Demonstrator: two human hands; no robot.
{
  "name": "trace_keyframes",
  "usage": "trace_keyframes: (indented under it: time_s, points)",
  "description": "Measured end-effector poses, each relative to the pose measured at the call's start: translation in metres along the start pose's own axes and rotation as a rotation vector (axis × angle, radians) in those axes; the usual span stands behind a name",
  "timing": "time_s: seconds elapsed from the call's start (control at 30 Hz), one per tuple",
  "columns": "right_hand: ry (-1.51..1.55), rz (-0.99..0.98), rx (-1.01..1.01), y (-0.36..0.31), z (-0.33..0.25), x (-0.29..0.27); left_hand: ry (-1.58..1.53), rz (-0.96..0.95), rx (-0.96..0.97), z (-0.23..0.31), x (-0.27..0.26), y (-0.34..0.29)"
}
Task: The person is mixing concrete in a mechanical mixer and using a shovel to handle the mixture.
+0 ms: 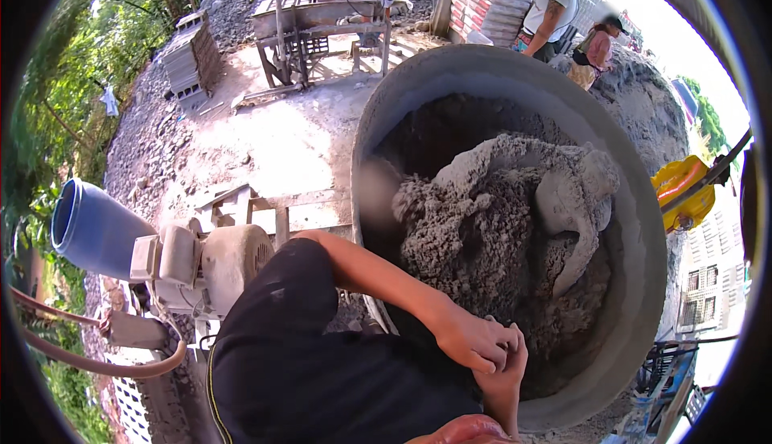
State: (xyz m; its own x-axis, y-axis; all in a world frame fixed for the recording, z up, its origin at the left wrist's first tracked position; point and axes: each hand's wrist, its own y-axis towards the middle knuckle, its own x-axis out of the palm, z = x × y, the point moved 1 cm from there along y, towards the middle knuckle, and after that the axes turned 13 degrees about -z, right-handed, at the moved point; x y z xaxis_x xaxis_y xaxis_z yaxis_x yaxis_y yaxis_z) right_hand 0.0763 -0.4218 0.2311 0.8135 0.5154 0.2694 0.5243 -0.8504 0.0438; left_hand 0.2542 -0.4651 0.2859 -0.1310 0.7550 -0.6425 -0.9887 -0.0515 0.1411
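Note:
My left hand (469,338) reaches in from the left over the near rim of a round mixer drum (643,283). My right hand (505,370) comes up from the lower edge and meets it there. The hands touch, fingers bent and overlapping, and no tool shows in either. Some of the right hand's fingers are hidden behind the left. Beyond them, crumbly grey cement mix (458,227) is heaped in the drum. Thick curved mixing blades (563,203), caked in grey, rise out of it. Neither hand touches the mix.
Left of the drum stand a dusty electric motor (233,259) and a blue barrel (100,227). A metal-framed work table (318,22), stacked hollow blocks (190,58) and piled sacks (486,2) are farther back. Two people (551,10) stand beyond the far rim; another is partly visible behind the table.

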Motion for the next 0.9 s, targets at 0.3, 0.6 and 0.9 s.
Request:
trace_keyframes:
  time_s: [0.3,0.6,0.9]
  points:
    - [1.285,0.212,0.092,-0.025,-0.027,-0.054,-0.018,0.263,0.075,-0.028,-0.010,-0.020]
    - [-0.594,1.258,-0.297,-0.122,-0.070,-0.226,0.024,0.408,-0.347,-0.108,-0.002,-0.043]
    - [-0.839,1.295,-0.653,0.006,-0.132,-0.149,0.346,0.441,-0.478,-0.111,-0.008,-0.050]
